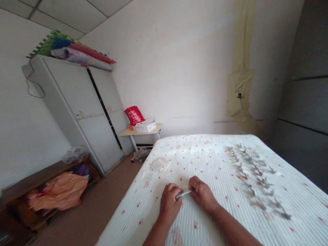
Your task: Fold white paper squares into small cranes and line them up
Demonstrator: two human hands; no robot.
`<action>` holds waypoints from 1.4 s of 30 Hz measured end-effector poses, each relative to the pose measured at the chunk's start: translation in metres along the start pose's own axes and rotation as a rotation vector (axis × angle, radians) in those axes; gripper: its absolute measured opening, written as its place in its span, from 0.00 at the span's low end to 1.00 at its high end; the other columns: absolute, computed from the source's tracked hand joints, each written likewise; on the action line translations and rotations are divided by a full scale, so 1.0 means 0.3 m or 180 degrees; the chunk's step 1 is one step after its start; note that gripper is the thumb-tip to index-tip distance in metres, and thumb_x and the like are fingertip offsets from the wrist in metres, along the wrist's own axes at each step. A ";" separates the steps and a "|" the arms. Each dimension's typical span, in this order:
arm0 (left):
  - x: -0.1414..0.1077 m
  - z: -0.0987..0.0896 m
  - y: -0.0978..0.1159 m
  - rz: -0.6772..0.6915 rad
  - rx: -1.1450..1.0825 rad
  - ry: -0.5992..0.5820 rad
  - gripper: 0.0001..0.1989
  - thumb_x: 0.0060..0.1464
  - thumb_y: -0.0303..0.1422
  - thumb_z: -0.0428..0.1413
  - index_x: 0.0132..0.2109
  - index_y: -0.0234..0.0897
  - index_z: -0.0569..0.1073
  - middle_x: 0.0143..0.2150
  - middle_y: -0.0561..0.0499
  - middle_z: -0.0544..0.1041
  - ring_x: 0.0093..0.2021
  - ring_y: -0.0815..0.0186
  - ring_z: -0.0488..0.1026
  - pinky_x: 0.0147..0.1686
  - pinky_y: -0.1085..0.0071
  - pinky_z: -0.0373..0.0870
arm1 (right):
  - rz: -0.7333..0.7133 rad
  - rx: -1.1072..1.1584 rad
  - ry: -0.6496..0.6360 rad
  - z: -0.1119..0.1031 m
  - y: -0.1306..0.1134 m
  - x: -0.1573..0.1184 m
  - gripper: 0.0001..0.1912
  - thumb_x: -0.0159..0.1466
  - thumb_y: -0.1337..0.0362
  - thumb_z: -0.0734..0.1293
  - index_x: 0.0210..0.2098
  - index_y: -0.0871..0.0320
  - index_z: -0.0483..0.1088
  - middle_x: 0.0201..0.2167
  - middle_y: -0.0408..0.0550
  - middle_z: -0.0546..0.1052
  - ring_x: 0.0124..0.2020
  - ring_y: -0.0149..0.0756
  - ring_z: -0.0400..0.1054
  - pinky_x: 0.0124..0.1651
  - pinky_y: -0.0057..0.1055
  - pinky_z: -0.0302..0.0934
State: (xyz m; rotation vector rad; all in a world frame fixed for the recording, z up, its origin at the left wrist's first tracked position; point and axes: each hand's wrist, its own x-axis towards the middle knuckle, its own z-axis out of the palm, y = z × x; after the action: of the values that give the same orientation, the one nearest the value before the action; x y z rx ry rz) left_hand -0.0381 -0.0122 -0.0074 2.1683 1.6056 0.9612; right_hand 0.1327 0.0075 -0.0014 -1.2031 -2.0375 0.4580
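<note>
Between my two hands is a small strip of folded paper (183, 194), held low over the white bed cover (194, 160) with its red dots. My left hand (171, 200) pinches one end of the paper, fingers curled. The other end is gripped by my right hand (200, 192), its fingers bent together. Beyond my left hand lies a loose pile of printed paper pieces (160, 164), with one flat printed sheet (147, 176) beside it. On the right side of the bed, several small folded paper figures (257, 171) stand in rows.
A small side table (125, 132) past the bed's far left corner bears a red bag (134, 115) and a white box (146, 127). A grey cabinet (84, 109) stands at the left. Near it, orange cloth (60, 191) hangs over a low wooden bench.
</note>
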 end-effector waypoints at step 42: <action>-0.011 0.023 -0.028 0.0404 0.0512 0.0039 0.17 0.49 0.24 0.48 0.45 0.39 0.73 0.55 0.45 0.66 0.53 0.63 0.65 0.53 0.66 0.63 | -0.0061 -0.0054 0.0049 0.011 0.010 -0.006 0.08 0.53 0.75 0.57 0.26 0.58 0.65 0.30 0.44 0.66 0.28 0.28 0.63 0.32 0.23 0.55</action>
State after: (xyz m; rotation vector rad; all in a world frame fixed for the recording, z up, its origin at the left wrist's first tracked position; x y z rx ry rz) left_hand -0.0405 -0.0113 -0.0185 2.4019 1.6183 0.9101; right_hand 0.1326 0.0076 -0.0061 -1.1926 -2.0419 0.4219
